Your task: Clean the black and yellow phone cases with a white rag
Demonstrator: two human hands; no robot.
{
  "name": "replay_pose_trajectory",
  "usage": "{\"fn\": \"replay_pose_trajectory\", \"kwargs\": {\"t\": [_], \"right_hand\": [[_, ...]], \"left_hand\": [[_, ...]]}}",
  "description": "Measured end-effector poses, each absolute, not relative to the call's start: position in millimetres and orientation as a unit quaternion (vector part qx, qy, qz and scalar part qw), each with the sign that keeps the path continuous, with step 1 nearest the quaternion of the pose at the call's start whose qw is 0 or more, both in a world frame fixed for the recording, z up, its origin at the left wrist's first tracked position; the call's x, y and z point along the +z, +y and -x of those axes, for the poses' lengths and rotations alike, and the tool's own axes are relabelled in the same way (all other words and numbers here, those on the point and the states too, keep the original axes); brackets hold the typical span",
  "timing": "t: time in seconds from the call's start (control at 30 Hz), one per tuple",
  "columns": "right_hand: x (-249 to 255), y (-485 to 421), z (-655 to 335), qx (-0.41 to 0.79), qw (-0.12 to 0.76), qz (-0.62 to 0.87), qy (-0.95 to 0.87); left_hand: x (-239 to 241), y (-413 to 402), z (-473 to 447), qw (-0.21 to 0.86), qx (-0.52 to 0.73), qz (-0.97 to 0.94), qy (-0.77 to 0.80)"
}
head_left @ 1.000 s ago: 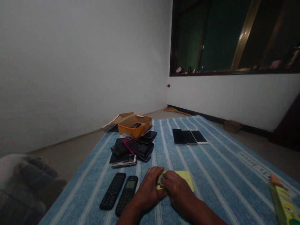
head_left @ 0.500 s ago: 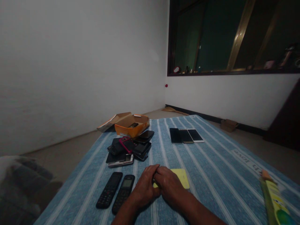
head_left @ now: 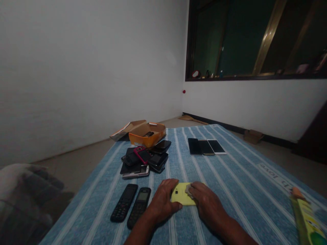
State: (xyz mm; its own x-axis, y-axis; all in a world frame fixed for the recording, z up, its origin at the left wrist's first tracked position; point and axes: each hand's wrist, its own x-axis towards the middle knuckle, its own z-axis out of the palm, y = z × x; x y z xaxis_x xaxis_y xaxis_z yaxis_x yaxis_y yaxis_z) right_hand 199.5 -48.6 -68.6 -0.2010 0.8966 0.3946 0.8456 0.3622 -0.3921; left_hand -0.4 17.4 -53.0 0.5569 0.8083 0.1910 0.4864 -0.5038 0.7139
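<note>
Though I see the left hand (head_left: 164, 201), half-curled, gripping the yellow smartphone's (head_left: 182, 198) left end, a hard push from the right hand's (head_left: 206, 199) pinched wad (head_left: 188, 191) could skid it.

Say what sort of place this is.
Probably a room in a home: a blue, white-striped cloth, a dark-framed glass window in a plain white wall, and what looks like a tan straw broom.

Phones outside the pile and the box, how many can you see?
6: a yellow phone in the left hand, two keypad phones left of it, three flat phones side by side farther back, right. Others may be hidden.
</note>
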Motion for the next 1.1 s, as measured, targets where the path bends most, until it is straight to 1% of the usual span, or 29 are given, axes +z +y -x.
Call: {"fn": "replay_pose_trajectory", "kwargs": {"t": [0.13,0.23,0.57,0.87,0.97,1.1], "right_hand": [[-72,-45,-217,0.041,0.282,0.618,-0.733],[-75,-43,-221,0.028,0.292,0.632,-0.718],[-84,-51,-192,-0.019,0.329,0.525,-0.785],[-88,-38,-221,-0.017,0.317,0.633,-0.706],[-89,-43,-213,-0.016,0.319,0.618,-0.718],[-89,-50,-194,-0.023,0.327,0.563,-0.759]], "left_hand": [[-52,16,-1,0.306,0.267,-0.821,0.401],[-53,14,-2,0.312,0.279,-0.812,0.406],[-52,10,-8,0.301,0.313,-0.789,0.434],[-52,10,-11,0.269,0.315,-0.791,0.451],[-53,10,-10,0.269,0.314,-0.792,0.449],[-50,9,-11,0.272,0.311,-0.792,0.45]]}}
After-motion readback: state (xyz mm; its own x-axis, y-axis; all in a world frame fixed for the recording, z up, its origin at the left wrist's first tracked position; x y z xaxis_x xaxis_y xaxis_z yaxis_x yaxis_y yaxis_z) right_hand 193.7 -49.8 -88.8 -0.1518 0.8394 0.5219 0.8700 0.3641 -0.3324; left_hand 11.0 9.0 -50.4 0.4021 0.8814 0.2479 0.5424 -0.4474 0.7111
